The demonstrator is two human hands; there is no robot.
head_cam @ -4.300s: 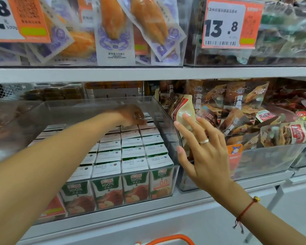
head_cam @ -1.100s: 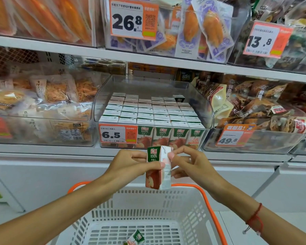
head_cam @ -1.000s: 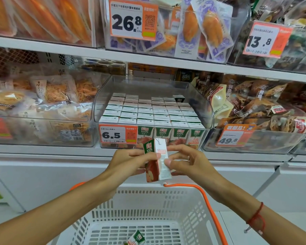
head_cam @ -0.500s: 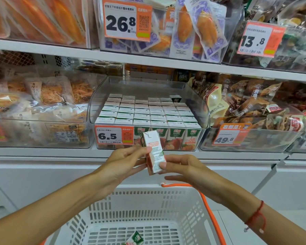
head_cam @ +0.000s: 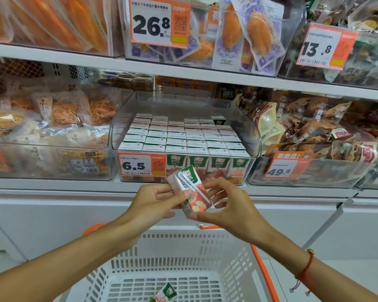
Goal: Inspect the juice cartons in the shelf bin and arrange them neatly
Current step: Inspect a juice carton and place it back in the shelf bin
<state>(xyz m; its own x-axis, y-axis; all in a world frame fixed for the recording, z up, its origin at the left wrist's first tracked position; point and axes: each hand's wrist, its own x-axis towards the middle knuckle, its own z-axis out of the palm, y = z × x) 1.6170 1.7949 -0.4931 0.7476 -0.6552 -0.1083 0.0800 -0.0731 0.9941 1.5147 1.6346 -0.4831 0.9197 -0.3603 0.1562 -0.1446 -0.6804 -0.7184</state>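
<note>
carton (head_cam: 191,190) tipped further sideways, both hands (head_cam: 155,200) pinching its edges, above basket (head_cam: 205,238)

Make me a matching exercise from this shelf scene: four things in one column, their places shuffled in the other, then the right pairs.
Things
1. carton with a straw
2. loose carton
3. 6.5 price tag
4. red cord bracelet

Places
A. on the right wrist
B. held between left hand and right hand
C. front of the clear juice bin
D. lying in the white basket

Pairs: 1-B, 2-D, 3-C, 4-A
</note>
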